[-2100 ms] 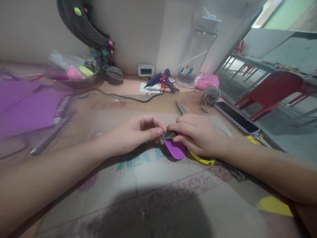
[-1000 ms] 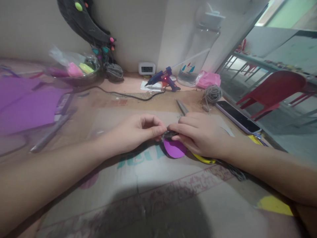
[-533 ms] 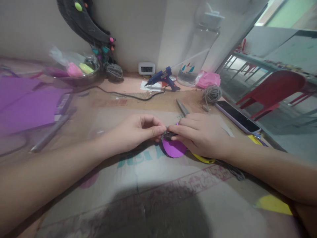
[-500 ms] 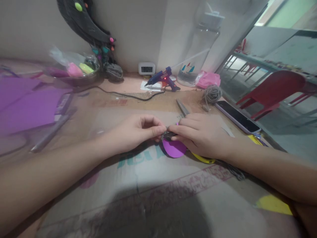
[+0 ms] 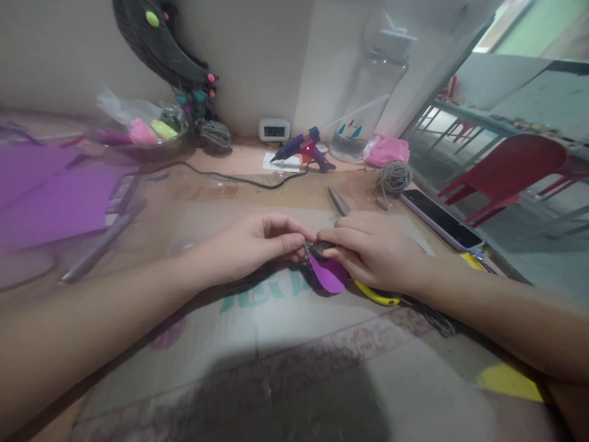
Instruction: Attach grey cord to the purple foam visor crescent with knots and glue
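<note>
A small purple paper piece (image 5: 330, 276) with a rounded lower edge is held between both hands, low over the cardboard. Along its upper edge lies a dark grey piece (image 5: 321, 249), partly covered by fingers; its kind is unclear. My left hand (image 5: 280, 238) pinches the left edge of the paper, where a thin greyish strand shows. From the right, my right hand (image 5: 368, 248) grips the same paper and the dark piece, fingers curled over the top. Under the right hand lie scissors with a yellow handle (image 5: 380, 296); their blade (image 5: 338, 201) points away from me.
Behind stand a blue glue gun (image 5: 299, 147) with a lit red light, a small clock (image 5: 274, 129) and a clear bottle (image 5: 372, 104). At right are a grey yarn ball (image 5: 394, 177) and a phone (image 5: 442, 218). Purple sheets (image 5: 55, 196) and a bowl (image 5: 151, 147) occupy the left.
The purple paper has turned and shows narrower, its left edge slanting. My right fingers have lifted and shifted slightly, while the left index finger reaches further right.
</note>
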Demonstrator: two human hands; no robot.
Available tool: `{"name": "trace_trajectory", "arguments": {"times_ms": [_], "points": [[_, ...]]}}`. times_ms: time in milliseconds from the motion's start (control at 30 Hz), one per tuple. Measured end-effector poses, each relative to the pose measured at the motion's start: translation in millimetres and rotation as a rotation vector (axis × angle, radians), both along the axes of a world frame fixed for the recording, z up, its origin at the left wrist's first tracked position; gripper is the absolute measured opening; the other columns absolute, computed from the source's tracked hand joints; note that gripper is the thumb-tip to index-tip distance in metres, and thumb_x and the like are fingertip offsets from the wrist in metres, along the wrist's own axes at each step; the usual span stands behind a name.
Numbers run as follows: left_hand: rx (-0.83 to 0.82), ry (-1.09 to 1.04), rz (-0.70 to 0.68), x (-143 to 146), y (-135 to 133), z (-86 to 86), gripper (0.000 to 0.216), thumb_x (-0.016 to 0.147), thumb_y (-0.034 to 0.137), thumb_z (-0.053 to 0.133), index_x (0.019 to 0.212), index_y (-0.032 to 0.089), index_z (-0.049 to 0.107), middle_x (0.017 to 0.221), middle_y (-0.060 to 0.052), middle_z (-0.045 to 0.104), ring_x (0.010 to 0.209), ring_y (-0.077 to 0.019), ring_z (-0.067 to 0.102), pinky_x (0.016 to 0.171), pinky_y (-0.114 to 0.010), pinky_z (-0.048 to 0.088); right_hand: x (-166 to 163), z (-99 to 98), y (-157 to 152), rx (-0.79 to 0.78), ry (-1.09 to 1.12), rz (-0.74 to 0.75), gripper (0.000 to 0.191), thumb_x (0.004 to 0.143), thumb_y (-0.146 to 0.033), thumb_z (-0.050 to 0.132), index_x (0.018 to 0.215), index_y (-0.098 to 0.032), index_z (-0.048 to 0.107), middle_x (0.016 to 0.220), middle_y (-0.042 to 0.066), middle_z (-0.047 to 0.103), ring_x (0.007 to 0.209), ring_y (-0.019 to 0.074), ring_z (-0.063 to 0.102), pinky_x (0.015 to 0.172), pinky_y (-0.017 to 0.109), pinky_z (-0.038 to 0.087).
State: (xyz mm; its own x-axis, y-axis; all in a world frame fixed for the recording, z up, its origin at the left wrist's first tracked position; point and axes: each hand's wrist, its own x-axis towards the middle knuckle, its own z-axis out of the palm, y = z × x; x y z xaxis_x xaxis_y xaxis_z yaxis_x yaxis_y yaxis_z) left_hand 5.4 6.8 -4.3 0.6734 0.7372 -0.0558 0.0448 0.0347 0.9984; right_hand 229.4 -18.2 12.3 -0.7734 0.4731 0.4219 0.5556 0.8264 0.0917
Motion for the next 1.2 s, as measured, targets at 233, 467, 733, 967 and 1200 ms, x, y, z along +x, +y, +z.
{"name": "trace_trajectory", "arguments": {"times_ms": [233,467,733,967,1200], "points": [[0.047,0.042,0.019,0.3,-2.9,-0.7,0.013,0.088,0.027,0.058,0.085,0.016,0.063,0.072,0.001,0.066,0.068,-0.0092,0.060,0.068,-0.023,0.047,0.5,0.8,-0.2,-0.095,0.023,-0.019,0.033,0.097,-0.032,0.041,0.104,-0.011,0.065,0.071,0.005,0.059,0.065,0.0152,0.050,0.061,0.027,0.034],[0.073,0.074,0.034,0.5,-3.3,0.7,0.013,0.087,0.028,0.059,0.086,0.016,0.064,0.072,0.002,0.066,0.069,-0.0090,0.060,0.068,-0.022,0.047,-1.0,-0.2,0.6,-0.053,0.015,0.021,0.030,0.095,-0.030,0.045,0.100,-0.010,0.066,0.070,0.005,0.058,0.066,0.0154,0.049,0.061,0.027,0.034],[0.100,0.121,0.024,0.1,-3.2,2.2,0.016,0.087,0.031,0.059,0.083,0.017,0.064,0.072,0.002,0.067,0.068,-0.0098,0.060,0.067,-0.023,0.046,-1.3,-0.2,0.0,-0.034,-0.059,0.009,0.034,0.097,-0.035,0.041,0.098,-0.012,0.067,0.068,0.004,0.057,0.064,0.0159,0.048,0.060,0.029,0.030],[0.126,0.132,0.023,-0.9,-2.9,0.0,0.020,0.086,0.036,0.060,0.084,0.017,0.065,0.073,0.001,0.067,0.068,-0.0111,0.060,0.068,-0.025,0.046,-2.3,0.2,0.0,0.007,-0.071,0.031,0.031,0.097,-0.032,0.042,0.097,-0.013,0.067,0.067,0.003,0.058,0.063,0.0148,0.048,0.059,0.029,0.030],[0.132,0.119,0.023,0.0,-4.0,2.4,0.017,0.088,0.032,0.058,0.082,0.016,0.064,0.072,0.000,0.066,0.067,-0.0117,0.060,0.068,-0.026,0.047,-1.8,-0.7,-0.1,0.111,-0.101,0.013,0.032,0.098,-0.032,0.042,0.094,-0.014,0.069,0.063,0.003,0.059,0.059,0.0150,0.048,0.057,0.029,0.032]]}}
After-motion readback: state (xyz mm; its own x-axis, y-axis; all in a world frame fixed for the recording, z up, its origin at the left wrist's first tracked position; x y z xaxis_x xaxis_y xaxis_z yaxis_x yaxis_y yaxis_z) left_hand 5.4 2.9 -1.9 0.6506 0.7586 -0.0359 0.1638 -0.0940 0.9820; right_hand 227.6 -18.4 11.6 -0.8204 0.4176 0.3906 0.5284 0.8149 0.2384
